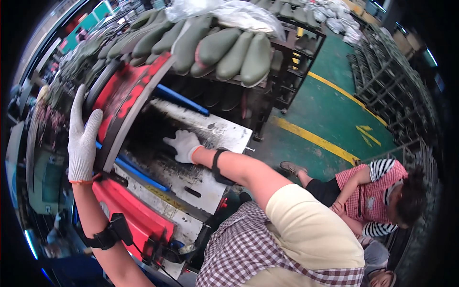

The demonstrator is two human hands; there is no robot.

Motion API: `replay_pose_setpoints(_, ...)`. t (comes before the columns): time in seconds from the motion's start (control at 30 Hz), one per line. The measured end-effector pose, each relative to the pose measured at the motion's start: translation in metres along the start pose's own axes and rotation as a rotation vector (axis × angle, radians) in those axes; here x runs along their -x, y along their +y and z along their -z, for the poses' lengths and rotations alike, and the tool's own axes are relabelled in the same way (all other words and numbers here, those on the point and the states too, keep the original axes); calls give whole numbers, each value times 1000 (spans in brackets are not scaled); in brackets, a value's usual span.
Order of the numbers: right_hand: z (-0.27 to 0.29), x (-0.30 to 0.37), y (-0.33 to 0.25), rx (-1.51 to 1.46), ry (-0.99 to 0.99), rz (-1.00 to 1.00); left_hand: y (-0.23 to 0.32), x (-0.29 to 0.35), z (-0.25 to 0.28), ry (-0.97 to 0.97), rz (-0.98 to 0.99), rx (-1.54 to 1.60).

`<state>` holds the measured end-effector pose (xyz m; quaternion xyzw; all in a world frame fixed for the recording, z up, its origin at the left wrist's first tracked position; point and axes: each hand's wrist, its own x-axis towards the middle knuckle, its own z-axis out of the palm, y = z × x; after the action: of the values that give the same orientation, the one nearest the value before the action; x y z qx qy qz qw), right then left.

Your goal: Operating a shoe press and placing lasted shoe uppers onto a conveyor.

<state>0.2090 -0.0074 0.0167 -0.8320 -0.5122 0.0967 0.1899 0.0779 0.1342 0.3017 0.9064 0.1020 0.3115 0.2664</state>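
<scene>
My left hand (83, 143), in a white knit glove with an orange cuff, is raised at the outer edge of a red and black machine part (125, 98). Its thumb and fingers are stretched apart along that part. Over the worn, black-smeared metal plate (224, 131) of the machine is my right hand (184, 146), in a matching glove. One finger points left toward the dark recess, and nothing shows in the hand. Blue rails (181, 99) flank the recess. A red machine cover (131, 210) lies below on the near side.
Olive-green shoe-shaped pieces (229, 52) crowd a rack behind the machine, with clear plastic sheeting (246, 16) on top. Green floor with yellow lines (315, 138) lies to the right, bordered by metal racks (392, 86). A person in a red checked apron (356, 191) sits at right.
</scene>
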Motion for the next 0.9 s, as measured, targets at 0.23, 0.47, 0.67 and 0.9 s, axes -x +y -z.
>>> replay_pose_setpoints(0.23, -5, -2, 1, 61, 33, -32, -8, -11, -18, 84, -26, -35)
replay_pose_setpoints(0.47, -15, -4, -1, 101, 65, -166, 0, 17, -47, 170, -131, -117)
replay_pose_setpoints(0.67, -22, -10, -3, 145, 3, -183, 1, 59, -77, 199, -209, -268)
replay_pose_setpoints(0.9, -40, 4, 40, 89, 326, 114, -4, 105, -117, 245, -253, -280)
